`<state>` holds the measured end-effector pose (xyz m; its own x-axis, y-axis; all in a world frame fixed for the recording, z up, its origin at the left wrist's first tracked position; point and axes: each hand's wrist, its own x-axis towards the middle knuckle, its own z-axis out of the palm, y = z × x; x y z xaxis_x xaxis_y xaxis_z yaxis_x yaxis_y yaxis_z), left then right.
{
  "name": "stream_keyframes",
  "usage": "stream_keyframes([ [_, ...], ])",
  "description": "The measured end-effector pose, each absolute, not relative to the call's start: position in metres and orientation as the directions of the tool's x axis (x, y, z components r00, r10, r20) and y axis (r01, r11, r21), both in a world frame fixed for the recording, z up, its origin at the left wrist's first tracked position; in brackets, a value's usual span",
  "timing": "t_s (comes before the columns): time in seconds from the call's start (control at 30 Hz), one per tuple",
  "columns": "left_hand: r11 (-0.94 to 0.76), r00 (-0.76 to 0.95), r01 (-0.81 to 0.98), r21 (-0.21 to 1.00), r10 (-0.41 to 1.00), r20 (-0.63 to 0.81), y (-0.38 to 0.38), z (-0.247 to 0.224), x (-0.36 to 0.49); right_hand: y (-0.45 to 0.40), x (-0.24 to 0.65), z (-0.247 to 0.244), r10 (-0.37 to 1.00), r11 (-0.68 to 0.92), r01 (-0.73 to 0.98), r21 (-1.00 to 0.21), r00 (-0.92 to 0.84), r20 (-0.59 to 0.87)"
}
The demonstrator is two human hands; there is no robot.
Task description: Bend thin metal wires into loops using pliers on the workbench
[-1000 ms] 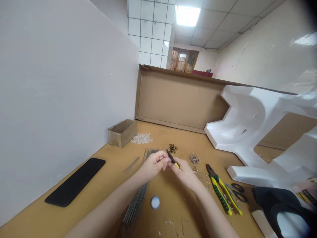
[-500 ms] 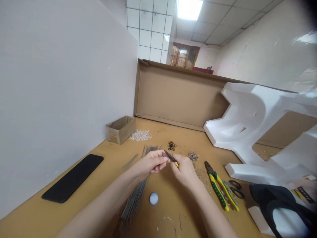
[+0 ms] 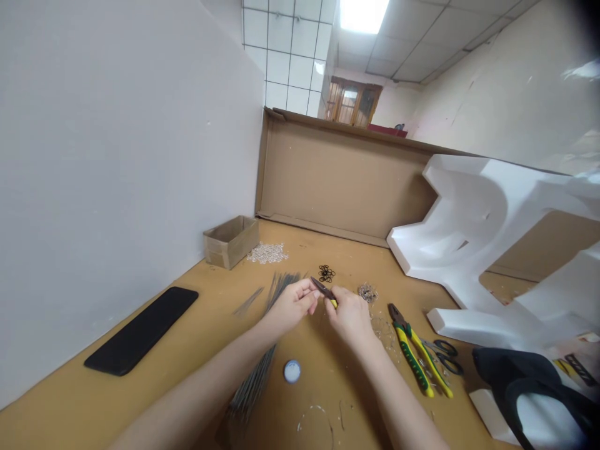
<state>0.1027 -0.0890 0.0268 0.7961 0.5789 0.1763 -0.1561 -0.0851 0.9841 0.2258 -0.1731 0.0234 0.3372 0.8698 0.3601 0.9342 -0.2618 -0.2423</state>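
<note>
My right hand [image 3: 349, 312] is closed around small pliers [image 3: 323, 289] with dark jaws and yellow handles, the jaws pointing up and left. Close by on the left, my left hand [image 3: 295, 303] has its fingers pinched together at the jaw tips; whatever it holds is too small to make out. Beneath my left hand and forearm lies a bundle of thin grey wires [image 3: 255, 381]. Black rings [image 3: 327, 273] lie just beyond the hands, and a pile of small metal pieces [image 3: 368, 292] sits to the right. A round blue-and-white lid [image 3: 291, 371] is nearer to me.
On the left are a black pad [image 3: 143, 331], a small cardboard box [image 3: 231, 242] and clear beads [image 3: 268, 252]. Larger pliers [image 3: 419, 353] and scissors [image 3: 447, 356] lie at right, beside white foam [image 3: 459, 212]. A cardboard tray [image 3: 337, 181] stands behind.
The fingers of my left hand have shifted slightly at the pliers' tips. Both hands remain close together, and the camera view has moved a little.
</note>
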Motion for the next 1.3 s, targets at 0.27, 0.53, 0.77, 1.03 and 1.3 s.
stream_keyframes([
  [0.27,0.202,0.936,-0.112,0.973,0.349,0.035,-0.080,0.034,0.092,-0.183,0.234,0.040,0.985,0.033,0.771,-0.636,0.083,0.153],
  [0.53,0.011,0.791,-0.250,0.968,0.578,0.198,-0.063,0.016,0.101,-0.190,0.265,0.044,0.969,-0.186,0.825,-0.534,0.243,0.038],
  [0.77,-0.124,0.752,-0.182,0.975,0.622,0.219,-0.041,-0.045,0.122,-0.191,0.274,0.043,0.960,-0.169,0.808,-0.565,0.264,0.091],
  [1.03,-0.064,0.777,-0.090,0.994,0.620,0.110,-0.031,-0.061,0.123,-0.189,0.280,0.040,0.958,-0.143,0.777,-0.613,0.265,0.113],
  [1.3,0.031,0.883,-0.206,0.978,0.436,0.172,-0.059,0.004,0.105,-0.190,0.274,0.044,0.962,-0.109,0.725,-0.680,0.249,0.111],
])
